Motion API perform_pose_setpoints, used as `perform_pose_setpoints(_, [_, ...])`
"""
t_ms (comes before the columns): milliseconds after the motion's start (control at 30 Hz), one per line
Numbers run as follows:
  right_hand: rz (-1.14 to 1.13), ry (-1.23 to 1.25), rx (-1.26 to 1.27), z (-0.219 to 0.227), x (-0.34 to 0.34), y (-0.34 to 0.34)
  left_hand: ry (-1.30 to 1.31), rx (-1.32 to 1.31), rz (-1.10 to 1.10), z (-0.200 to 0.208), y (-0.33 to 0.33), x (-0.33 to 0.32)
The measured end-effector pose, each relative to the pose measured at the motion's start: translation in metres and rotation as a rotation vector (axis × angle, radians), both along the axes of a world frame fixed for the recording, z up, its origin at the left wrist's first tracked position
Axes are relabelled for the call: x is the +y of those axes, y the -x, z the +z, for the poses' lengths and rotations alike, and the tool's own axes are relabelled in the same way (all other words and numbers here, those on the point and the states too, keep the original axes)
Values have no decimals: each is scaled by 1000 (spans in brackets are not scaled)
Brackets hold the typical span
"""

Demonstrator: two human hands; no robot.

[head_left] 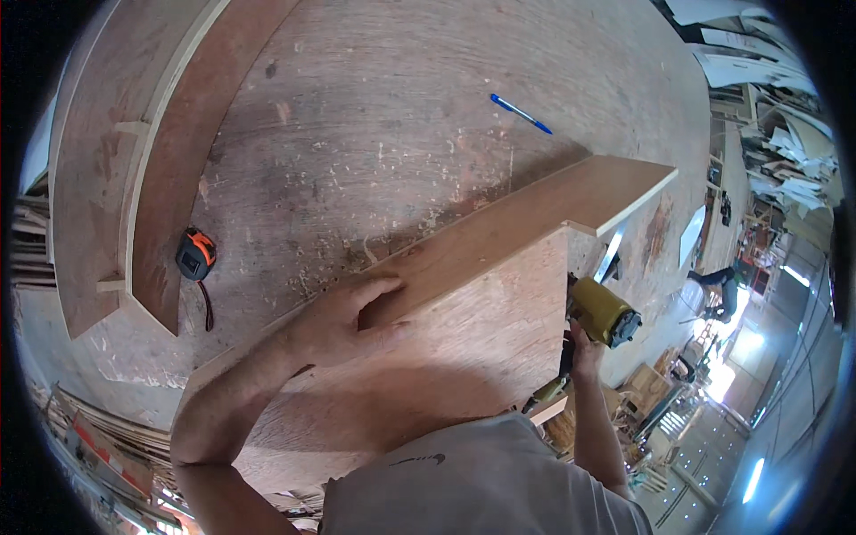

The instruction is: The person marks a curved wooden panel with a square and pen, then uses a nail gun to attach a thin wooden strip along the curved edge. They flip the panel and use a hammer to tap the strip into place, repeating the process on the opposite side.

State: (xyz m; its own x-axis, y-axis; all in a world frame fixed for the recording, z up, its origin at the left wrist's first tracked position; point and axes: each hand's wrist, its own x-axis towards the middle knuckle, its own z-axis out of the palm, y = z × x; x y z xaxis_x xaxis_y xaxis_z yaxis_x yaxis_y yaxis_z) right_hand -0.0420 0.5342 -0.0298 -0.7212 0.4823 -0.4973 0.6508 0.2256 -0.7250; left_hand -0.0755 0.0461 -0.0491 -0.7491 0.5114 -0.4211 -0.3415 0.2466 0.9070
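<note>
Gripping a partly hidden yellow nail gun (601, 310): right hand (585, 353)

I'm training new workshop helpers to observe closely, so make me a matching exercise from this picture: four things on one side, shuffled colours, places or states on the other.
Things:
1. Tape measure
2. Pen
3. Power tool
4. Left hand

Descriptions:
A. Yellowish, held in the right hand
B. Placed on the wooden workpiece
C. Black and orange, with a strap
D. Mainly blue, lying on the bench

Right pairs: 1-C, 2-D, 3-A, 4-B
</note>
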Motion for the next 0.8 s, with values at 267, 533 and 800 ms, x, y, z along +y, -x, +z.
perform_pose_setpoints(267, [62,15,-81,9,5,7,267,37,-7,45,2,10])
perform_pose_setpoints(533, [-45,-9,38,-4,84,11,457,-11,150,81,-15,6])
perform_pose_setpoints(800, [-110,171,110,-56,167,70,614,-250,547,62,-100,-42])
